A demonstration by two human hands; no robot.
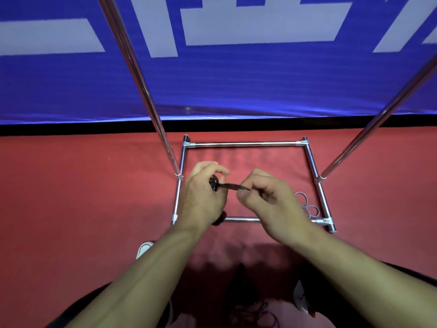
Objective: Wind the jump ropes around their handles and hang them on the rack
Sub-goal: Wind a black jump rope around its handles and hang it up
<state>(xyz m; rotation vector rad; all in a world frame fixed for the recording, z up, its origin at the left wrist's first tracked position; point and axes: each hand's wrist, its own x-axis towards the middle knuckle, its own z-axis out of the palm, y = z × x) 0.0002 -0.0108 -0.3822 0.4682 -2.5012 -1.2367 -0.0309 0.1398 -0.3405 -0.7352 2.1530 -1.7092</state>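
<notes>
left hand (203,195) gripping handles (214,183), right hand (269,197) pinching rope (233,186) taut

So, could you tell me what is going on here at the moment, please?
A person stands over a chrome rack base on a red floor, working a black jump rope. The left hand grips the bundled handles; the right hand pinches the black rope stretched between them. A grey cord lies coiled inside the base. Nothing visibly hangs yet.

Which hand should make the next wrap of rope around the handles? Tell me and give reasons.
Right. The right hand already pinches the free black rope, while the left hand grips the handles and must keep them steady.
</notes>
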